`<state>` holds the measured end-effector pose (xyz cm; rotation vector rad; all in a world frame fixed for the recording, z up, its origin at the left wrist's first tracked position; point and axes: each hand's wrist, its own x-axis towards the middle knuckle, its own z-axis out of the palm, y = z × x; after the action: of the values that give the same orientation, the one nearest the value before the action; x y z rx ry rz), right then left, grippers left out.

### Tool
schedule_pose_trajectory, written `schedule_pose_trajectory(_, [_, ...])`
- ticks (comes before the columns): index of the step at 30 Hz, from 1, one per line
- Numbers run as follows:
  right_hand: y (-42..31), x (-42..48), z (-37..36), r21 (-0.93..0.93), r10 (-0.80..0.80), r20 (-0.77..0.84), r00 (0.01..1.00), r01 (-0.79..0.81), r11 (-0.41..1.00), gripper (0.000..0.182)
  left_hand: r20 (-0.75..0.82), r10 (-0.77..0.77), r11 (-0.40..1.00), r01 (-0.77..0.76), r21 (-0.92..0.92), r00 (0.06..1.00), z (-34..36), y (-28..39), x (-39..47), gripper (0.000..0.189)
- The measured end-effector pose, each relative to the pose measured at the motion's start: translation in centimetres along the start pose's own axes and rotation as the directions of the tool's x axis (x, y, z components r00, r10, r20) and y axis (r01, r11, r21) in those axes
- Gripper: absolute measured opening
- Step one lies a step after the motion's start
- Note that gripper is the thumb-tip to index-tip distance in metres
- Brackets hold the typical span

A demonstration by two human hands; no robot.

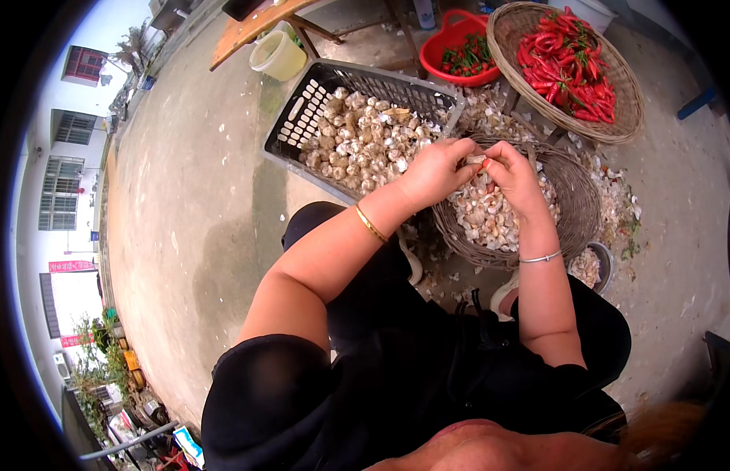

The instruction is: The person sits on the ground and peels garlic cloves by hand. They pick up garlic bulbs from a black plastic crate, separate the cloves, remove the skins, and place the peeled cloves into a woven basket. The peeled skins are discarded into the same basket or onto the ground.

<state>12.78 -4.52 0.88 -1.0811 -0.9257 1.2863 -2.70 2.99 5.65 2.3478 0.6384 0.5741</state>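
Observation:
My left hand (pixel 438 169) and my right hand (pixel 516 179) meet fingertip to fingertip, pinching a small pale piece of garlic (pixel 475 159) between them. Its exact shape is partly hidden by the fingers. Directly below, a round wicker basket (pixel 577 197) holds a heap of garlic cloves (pixel 488 218) with loose skins among them. Whole garlic bulbs (pixel 359 138) fill much of a black plastic crate (pixel 353 73) on the far left side of my hands. By my right knee, a metal bowl (pixel 604 268) contains peeled-looking cloves (pixel 585 268).
A wide wicker tray (pixel 627 126) of red chilies (pixel 568 70) stands raised at the back right. Beside it sits a red plastic basket (pixel 432 56) with small peppers. A pale bucket (pixel 279 59) is near a wooden table (pixel 253 29). Garlic skins (pixel 615 194) litter the concrete floor.

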Motion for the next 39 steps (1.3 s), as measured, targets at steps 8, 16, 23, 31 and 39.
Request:
schedule_pose_trajectory(8, [1.0, 0.3, 1.0, -0.229, -0.038, -0.208, 0.977, -0.011, 0.973, 0.004, -0.016, -0.11, 0.99, 0.108, -0.085, 0.994, 1.3, -0.1, -0.2, 0.025])
schedule_pose_trajectory(16, [1.9, 0.7, 1.5, -0.495, -0.143, -0.263, 0.954, -0.006, 0.869, 0.007, 0.02, -0.155, 0.986, 0.153, 0.071, 0.988, 2.2, -1.0, -0.4, 0.024])
schedule_pose_trajectory(23, [0.3, 0.5, -0.3, -0.008, -0.125, -0.076, 0.989, 0.125, 0.992, 0.023, 0.402, -0.392, 0.22, 0.509, -0.832, 0.828, -0.1, -1.5, 0.2, 0.025])
schedule_pose_trajectory(31, [-0.1, 0.2, -2.4, 0.066, -0.104, -0.053, 0.993, 0.108, 0.992, 0.023, 0.419, -0.372, 0.124, 0.491, -0.862, 0.828, 0.4, -1.9, 1.0, 0.028])
schedule_pose_trajectory(39, [0.1, 0.5, -3.9, -0.665, -0.409, -0.136, 0.902, 0.223, 0.713, 0.027, 0.377, -0.4, 0.306, 0.509, -0.804, 0.836, 0.5, -1.2, 0.8, 0.029])
